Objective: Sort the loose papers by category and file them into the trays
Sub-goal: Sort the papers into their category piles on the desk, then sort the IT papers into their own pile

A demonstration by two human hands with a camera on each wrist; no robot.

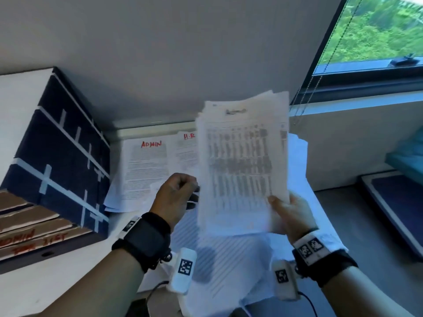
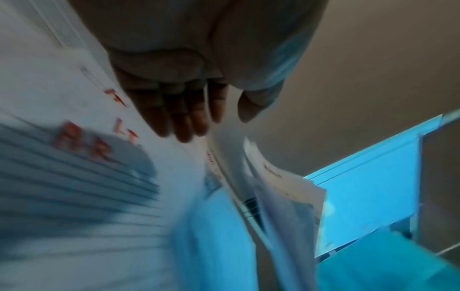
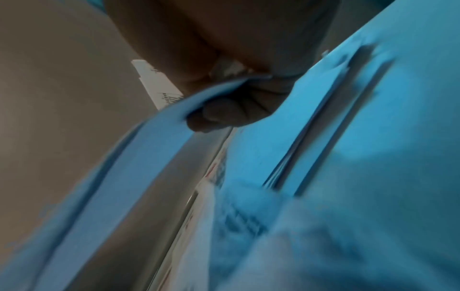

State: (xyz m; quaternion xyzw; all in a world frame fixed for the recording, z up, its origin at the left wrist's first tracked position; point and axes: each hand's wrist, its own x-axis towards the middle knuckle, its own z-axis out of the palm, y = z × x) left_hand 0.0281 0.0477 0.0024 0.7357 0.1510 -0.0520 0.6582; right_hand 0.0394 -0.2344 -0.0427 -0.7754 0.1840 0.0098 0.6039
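Note:
A stack of printed papers [image 1: 242, 165] stands upright above the desk, its front sheet a blurred table. My right hand [image 1: 283, 207] grips its lower right corner, thumb on the front. My left hand [image 1: 190, 193] is at the stack's left edge with curled fingers, and in the left wrist view a sheet [image 2: 224, 153] runs between its fingers [image 2: 179, 118] and thumb. Sheets marked ADMIN [image 1: 148, 168] and H-R [image 1: 186, 147] lie flat on the desk behind. More loose papers [image 1: 229, 259] lie under my hands. A dark blue tray unit [image 1: 68, 156] stands at the left.
Brown card dividers [image 1: 34, 227] with red writing stick out of the unit's lower slots. At the right edge lie a teal object [image 1: 407, 156] and a dark blue tray [image 1: 393, 202]. A window [image 1: 377, 30] with a hanging blind cord is behind at the right. A grey wall backs the desk.

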